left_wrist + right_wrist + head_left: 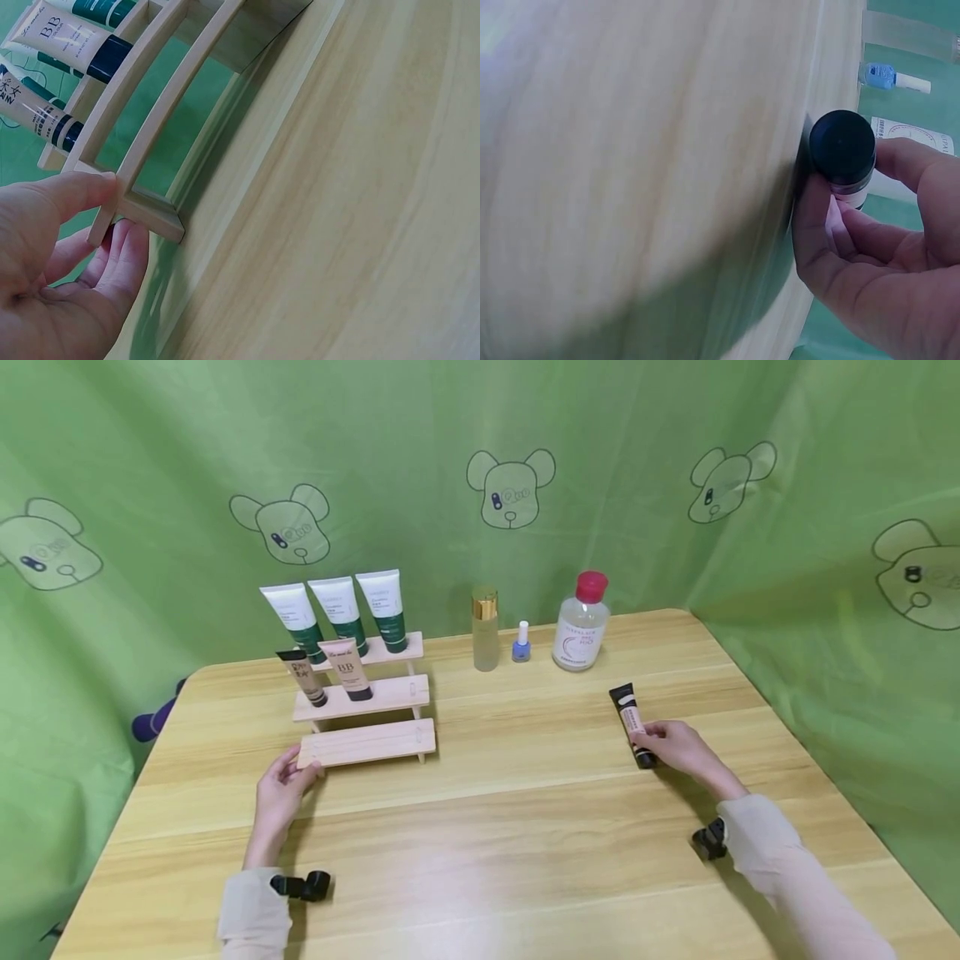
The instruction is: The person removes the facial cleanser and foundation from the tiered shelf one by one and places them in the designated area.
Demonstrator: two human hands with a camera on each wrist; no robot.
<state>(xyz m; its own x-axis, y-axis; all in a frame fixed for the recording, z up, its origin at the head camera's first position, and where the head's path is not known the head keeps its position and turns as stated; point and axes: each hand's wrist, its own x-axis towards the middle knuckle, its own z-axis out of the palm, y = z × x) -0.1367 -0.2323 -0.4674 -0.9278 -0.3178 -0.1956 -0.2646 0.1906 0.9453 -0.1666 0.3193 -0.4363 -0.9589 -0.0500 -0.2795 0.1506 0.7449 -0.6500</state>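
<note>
At the far left, the front left end of a wooden rack (366, 744) is pinched by the left hand (279, 797), with the thumb laid on the lowest step and the fingertips bent beneath it. The rack is set on the left part of the table (487, 835) and is made up of three steps. On its top step, at the back, three white and green tubes (336, 599) are stood in a row on their caps. On the middle step, a small beige tube (302, 674) with black ends is placed at the left, and just beside it a pink BB tube (346, 667) is stood on its black cap.

Right of the rack, near the back edge, a gold-capped bottle (486, 639) is seen upright, followed by a blue nail polish (521, 649) with a white cap and a clear bottle (581, 633) topped in red.

In front of these, on the right side, a black and pink tube (628, 712) is grasped near its black cap between the thumb and fingers of the right hand (681, 749). The cap is pointed towards the person; whether the tube is lifted off the table cannot be told.
</note>
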